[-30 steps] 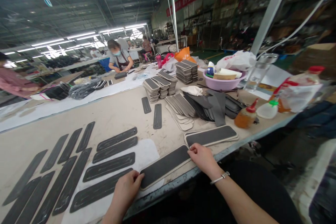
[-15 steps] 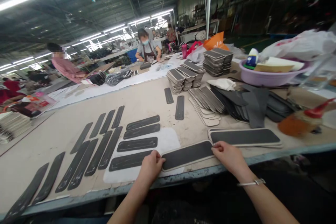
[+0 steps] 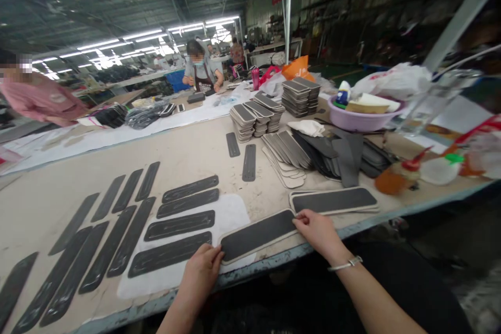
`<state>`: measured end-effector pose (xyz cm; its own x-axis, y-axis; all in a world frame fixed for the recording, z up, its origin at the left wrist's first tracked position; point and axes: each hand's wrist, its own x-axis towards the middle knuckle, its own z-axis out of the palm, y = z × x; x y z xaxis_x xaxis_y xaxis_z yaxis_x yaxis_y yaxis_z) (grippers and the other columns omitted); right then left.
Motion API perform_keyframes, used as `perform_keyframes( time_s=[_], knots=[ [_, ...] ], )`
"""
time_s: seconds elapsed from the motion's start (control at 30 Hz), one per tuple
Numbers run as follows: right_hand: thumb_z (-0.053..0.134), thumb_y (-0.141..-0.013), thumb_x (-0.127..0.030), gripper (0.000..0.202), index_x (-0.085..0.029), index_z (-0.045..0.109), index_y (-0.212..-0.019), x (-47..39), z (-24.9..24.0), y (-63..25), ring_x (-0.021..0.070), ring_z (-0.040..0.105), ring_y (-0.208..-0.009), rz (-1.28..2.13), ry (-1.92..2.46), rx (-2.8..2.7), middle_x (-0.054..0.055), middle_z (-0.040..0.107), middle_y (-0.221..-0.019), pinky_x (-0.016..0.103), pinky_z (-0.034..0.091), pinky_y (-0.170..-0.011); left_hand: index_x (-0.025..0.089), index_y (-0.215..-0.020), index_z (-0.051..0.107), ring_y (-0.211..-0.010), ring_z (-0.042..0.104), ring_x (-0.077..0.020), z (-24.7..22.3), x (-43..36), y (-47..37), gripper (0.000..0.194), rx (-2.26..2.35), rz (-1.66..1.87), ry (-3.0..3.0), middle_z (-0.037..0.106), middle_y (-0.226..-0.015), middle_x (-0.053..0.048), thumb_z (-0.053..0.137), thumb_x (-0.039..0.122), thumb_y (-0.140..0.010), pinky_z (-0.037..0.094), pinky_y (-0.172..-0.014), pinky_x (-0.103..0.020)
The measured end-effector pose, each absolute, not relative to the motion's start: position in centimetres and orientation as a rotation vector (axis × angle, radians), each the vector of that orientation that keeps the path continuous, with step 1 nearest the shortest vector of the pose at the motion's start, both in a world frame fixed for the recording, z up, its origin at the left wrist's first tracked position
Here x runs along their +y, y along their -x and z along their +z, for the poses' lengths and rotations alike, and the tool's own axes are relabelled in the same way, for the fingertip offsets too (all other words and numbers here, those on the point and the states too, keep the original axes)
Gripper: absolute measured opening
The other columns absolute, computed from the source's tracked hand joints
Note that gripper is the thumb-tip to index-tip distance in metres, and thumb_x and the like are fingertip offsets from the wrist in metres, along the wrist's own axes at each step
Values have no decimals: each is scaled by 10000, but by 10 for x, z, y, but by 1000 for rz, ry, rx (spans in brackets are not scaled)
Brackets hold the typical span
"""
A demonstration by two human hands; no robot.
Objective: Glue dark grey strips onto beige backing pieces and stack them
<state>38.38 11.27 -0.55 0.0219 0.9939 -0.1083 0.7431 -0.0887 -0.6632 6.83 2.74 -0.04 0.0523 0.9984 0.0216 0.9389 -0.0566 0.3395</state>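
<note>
A long dark grey panel with a pale border (image 3: 258,236) lies at the table's front edge, pinched at both ends. My left hand (image 3: 203,266) closes its thumb and fingers on the left end. At the right end, my right hand (image 3: 315,232), with a bracelet on the wrist, grips the upper corner. Just beyond it sits a small stack of similar pale-edged panels (image 3: 336,200). Several glossy dark strips (image 3: 170,252) lie in rows to the left, some of them on a white sheet (image 3: 235,209).
Stacks of smaller pieces (image 3: 258,115) stand at the back. A purple basin (image 3: 360,119), dark cut pieces (image 3: 348,162) and a bottle of orange-brown liquid (image 3: 393,180) are on the right. A co-worker (image 3: 203,70) works across the table; another person (image 3: 39,96) stands at left.
My view has swung to the right, so the table's contents appear shifted left. Both hands still hold the panel by its ends, and it looks little moved on the table.
</note>
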Motion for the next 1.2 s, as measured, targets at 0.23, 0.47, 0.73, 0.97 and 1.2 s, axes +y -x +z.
perform_keyframes(
  time_s=[0.23,0.47,0.73,0.97,1.2],
  knots=[
    [553,-732,-234,98,-203,642,-758,113,-4,-382,138,617,-663,796,1888,-1743,-7,676,-677,219,400,-632,211,-837,707,-711,616,-160,-2,36,-65,278,1993,230,-2091,639,-746,-48,443,298,-844,466,-671,-247],
    [546,-717,-208,109,-200,646,-761,113,-7,-381,135,610,-657,753,1897,-1775,-11,671,-666,217,384,-629,193,-851,699,-728,615,-161,6,37,-69,257,1997,161,-2082,639,-757,-49,452,264,-842,461,-688,-250],
    [542,-731,-237,112,-199,641,-767,113,-6,-382,147,613,-666,760,1913,-1800,-5,671,-666,228,377,-626,190,-1078,592,-748,610,-149,-3,27,-68,284,2019,342,-2086,621,-826,-45,418,251,-861,472,-700,-242],
    [528,-741,-256,120,-210,634,-773,113,-7,-382,148,611,-674,718,1906,-1853,-9,672,-677,228,372,-622,217,-1048,625,-759,605,-125,-4,25,-71,308,1959,250,-2124,595,-855,-49,365,193,-884,462,-717,-204],
    [520,-752,-280,120,-228,627,-763,113,-5,-380,160,615,-676,651,1942,-1948,-14,675,-688,233,360,-604,173,-1062,620,-765,601,-135,2,25,-78,314,2009,158,-2104,584,-863,-68,378,125,-867,458,-700,-201]
  ],
)
